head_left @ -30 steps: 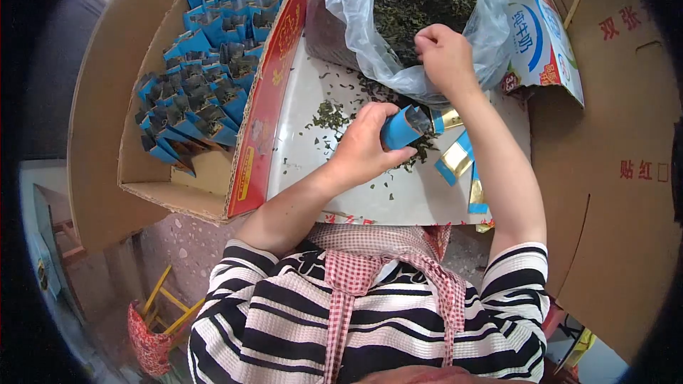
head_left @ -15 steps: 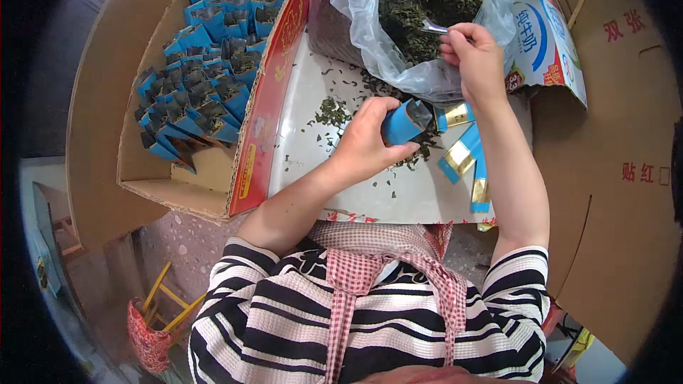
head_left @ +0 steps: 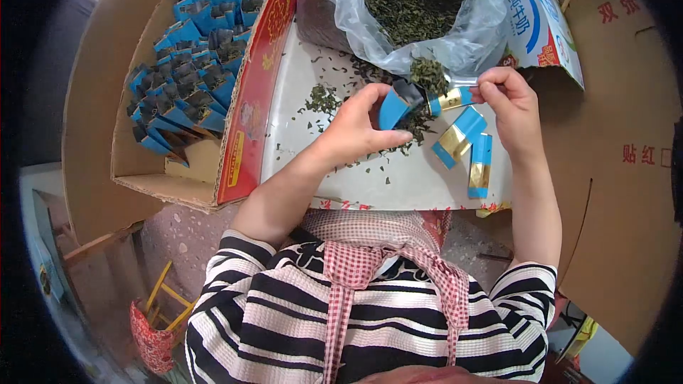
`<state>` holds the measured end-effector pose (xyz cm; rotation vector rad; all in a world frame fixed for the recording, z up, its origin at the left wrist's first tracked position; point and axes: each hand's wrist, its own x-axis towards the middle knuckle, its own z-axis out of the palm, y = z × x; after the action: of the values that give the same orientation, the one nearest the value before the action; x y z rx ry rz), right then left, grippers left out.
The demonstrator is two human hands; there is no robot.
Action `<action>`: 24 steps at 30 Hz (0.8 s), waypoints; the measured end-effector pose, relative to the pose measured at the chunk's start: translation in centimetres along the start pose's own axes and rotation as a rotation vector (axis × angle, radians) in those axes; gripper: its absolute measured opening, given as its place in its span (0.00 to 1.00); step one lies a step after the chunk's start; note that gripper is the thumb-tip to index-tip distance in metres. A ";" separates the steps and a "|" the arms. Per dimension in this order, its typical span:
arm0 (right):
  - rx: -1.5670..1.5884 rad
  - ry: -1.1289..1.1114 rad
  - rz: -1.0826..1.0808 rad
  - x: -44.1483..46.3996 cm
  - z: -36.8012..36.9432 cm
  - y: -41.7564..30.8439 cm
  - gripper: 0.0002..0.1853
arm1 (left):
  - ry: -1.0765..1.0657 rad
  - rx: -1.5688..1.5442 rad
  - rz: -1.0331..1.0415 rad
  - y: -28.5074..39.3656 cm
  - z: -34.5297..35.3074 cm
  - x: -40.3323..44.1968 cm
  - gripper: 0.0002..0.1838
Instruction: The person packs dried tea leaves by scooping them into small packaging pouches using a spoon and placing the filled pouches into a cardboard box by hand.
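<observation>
My left hand point(head_left: 356, 124) is closed around a blue packet point(head_left: 393, 108), whose dark open mouth tilts to the right. Between thumb and fingers, my right hand point(head_left: 511, 103) grips a spoon point(head_left: 461, 81), mostly covered by a heap of dried green tea leaves point(head_left: 428, 75). That heap is just right of the packet's mouth. Behind the hands stands a clear plastic bag point(head_left: 356, 18) with its top folded open, full of loose tea leaves point(head_left: 416, 0). Several flat blue-and-gold packets point(head_left: 480, 166) lie on the white tabletop near my right hand.
At the left, a red-sided cardboard box point(head_left: 245, 107) holds rows of filled blue packets point(head_left: 188, 78). Loose leaves point(head_left: 321, 99) are scattered over the white tabletop point(head_left: 299, 149). A cut milk carton point(head_left: 544, 21) stands right of the bag, beside large brown cardboard point(head_left: 605, 128).
My right hand has come down out of the bag, bringing a spoon heaped with leaves toward the packet. My left hand still holds the packet, its mouth turned more to the right.
</observation>
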<state>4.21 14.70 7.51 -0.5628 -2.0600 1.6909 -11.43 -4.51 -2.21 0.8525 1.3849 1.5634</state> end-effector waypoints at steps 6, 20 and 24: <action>-0.148 -0.094 -0.086 -1.1 0.4 -0.1 0.03 | -0.214 -0.218 -0.116 0.1 -0.4 -0.2 0.37; -1.058 -0.385 -0.862 -1.7 2.9 -5.2 0.14 | -0.084 0.017 -0.012 -0.3 -0.1 -0.2 0.39; -1.090 -0.459 -0.936 -2.2 4.4 -4.3 0.14 | 0.010 0.185 0.072 -0.4 0.5 -0.2 0.38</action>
<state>3.40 9.12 10.86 0.5470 -2.7757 0.0884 -10.84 -4.52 -2.58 1.0167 1.5388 1.5110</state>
